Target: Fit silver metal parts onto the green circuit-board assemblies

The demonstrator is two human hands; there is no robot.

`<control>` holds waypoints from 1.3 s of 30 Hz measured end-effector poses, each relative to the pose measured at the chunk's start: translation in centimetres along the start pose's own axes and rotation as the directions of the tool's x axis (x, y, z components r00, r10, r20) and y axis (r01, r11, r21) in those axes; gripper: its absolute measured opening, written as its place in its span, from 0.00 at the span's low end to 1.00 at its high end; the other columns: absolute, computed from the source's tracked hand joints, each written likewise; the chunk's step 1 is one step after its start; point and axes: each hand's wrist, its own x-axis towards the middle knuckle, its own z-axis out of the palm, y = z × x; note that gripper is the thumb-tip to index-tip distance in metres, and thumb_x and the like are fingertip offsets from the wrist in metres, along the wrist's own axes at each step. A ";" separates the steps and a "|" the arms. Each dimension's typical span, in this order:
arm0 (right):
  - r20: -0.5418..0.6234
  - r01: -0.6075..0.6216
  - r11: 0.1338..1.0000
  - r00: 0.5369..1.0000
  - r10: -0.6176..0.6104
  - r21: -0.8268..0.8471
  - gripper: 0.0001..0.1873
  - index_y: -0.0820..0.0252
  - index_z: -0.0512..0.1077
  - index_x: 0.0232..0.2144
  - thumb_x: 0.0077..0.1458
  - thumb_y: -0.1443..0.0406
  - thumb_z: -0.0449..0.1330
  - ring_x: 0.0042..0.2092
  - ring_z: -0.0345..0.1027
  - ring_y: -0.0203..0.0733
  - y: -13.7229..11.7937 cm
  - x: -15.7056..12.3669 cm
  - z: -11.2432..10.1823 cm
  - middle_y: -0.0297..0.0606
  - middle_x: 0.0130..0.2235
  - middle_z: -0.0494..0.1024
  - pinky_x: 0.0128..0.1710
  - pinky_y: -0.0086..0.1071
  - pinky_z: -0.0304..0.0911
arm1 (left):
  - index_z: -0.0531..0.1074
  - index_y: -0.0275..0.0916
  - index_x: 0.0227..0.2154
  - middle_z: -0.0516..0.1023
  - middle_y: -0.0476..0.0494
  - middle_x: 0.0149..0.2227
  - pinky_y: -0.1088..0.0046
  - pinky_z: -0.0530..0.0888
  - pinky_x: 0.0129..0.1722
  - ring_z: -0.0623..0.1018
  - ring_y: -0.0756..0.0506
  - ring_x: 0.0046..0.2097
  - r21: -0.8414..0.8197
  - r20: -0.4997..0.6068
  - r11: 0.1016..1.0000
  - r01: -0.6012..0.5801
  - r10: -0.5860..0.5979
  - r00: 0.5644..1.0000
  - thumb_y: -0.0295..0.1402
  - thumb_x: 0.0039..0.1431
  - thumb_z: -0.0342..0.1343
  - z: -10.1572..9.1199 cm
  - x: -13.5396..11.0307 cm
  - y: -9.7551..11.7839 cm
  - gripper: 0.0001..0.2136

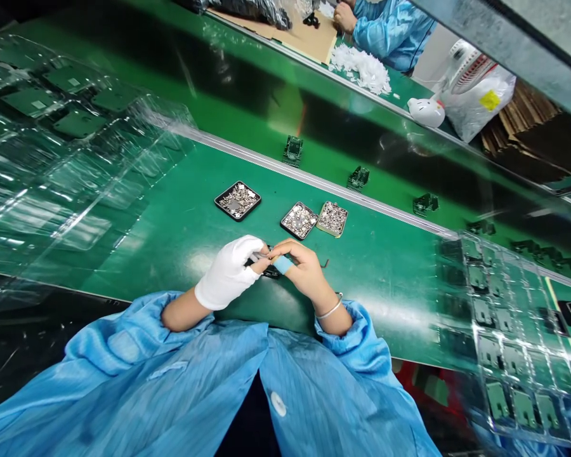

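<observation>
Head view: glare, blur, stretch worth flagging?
Head view: bright glare on the green worktop, right of the right hand; reflections streak the clear trays at left, which look smeared toward the frame edge; detail where the left hand meets the right hand is too fine to identify.

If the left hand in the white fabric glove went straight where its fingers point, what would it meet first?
Probably the ungloved right hand with the light-blue finger wrap, right beside the left hand; whether the two touch is hard to tell.
</observation>
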 end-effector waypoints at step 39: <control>0.098 0.056 0.761 0.995 0.010 -0.646 0.09 0.58 0.70 0.33 0.53 0.73 0.53 0.37 0.63 0.42 1.6 -1.3 -1.4 0.36 0.33 0.70 0.40 0.34 0.60 | 0.67 0.35 0.45 0.73 0.35 0.44 0.58 0.73 0.48 0.74 0.37 0.48 0.106 0.192 0.987 -0.118 0.097 0.977 0.39 0.54 0.52 2.1 -0.9 -1.9 0.17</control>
